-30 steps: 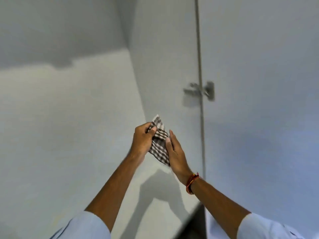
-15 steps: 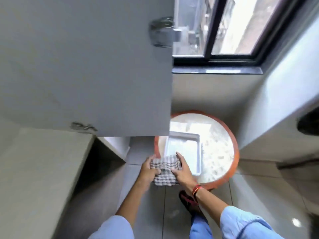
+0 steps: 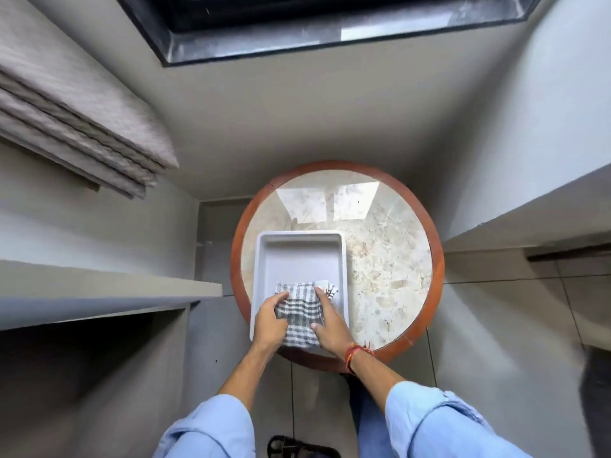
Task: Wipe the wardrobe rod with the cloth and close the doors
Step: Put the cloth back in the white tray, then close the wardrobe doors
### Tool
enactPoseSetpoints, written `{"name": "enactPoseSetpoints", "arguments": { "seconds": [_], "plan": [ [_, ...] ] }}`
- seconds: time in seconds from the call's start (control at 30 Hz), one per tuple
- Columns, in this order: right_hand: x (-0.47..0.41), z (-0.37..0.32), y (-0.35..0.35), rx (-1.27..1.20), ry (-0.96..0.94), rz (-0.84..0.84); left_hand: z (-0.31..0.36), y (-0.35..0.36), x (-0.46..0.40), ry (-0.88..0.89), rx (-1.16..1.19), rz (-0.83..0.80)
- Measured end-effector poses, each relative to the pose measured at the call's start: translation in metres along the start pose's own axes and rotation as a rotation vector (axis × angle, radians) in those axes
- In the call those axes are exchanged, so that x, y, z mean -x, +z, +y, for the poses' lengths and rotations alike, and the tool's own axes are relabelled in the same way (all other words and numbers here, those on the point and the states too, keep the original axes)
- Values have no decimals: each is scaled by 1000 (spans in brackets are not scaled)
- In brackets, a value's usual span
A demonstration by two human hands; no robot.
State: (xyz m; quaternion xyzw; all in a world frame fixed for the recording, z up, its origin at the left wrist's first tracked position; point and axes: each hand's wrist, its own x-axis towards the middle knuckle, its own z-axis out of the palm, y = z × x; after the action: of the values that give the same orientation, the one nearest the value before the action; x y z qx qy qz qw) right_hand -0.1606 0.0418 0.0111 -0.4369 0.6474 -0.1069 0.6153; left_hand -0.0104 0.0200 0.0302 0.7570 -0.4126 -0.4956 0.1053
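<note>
Cloth (image 3: 299, 314), checked grey and white, lies folded at the near end of the white tray (image 3: 264, 259) on the round table (image 3: 390, 276), pressed between left hand (image 3: 269, 322) and right hand (image 3: 332, 325), fingers curled onto its edges; best to lay it flat inside, corners tucked, then let go

Near rim of white tray (image 3: 299, 239) hidden under checked cloth (image 3: 299, 314) and both hands. Cloth edges under left hand (image 3: 269, 320) and right hand (image 3: 330, 325) not visible; grip state of fingers (image 3: 280, 297) unclear. Window frame (image 3: 297, 24) cut off at top edge. Folded grey fabric (image 3: 76, 107) motion-blurred, cut at left. Sandal (image 3: 297, 448) cropped at bottom. Dark object (image 3: 596, 385) at right edge unidentifiable.
</note>
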Motion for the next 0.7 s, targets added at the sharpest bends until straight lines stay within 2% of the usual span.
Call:
{"name": "enactPoseSetpoints", "arguments": {
  "seconds": [0.13, 0.23, 0.4, 0.6, 0.7],
  "plan": [
    [-36, 12, -3, -32, 64, 8, -6, 19, -36, 18, -54, 0],
    [-30, 18, 0, 43, 82, -13, -10, 20, -31, -4, -108, -10],
    [11, -10, -3, 104, 89, 48, 5, -27, 10, -13, -137, 55],
    [75, -75, -12, 139, -93, 16, 21, -96, 87, 62, -197, 123],
    [124, -139, -23, 6, -236, 46, 32, -136, 138, 137, -238, 131]
  ]
}}
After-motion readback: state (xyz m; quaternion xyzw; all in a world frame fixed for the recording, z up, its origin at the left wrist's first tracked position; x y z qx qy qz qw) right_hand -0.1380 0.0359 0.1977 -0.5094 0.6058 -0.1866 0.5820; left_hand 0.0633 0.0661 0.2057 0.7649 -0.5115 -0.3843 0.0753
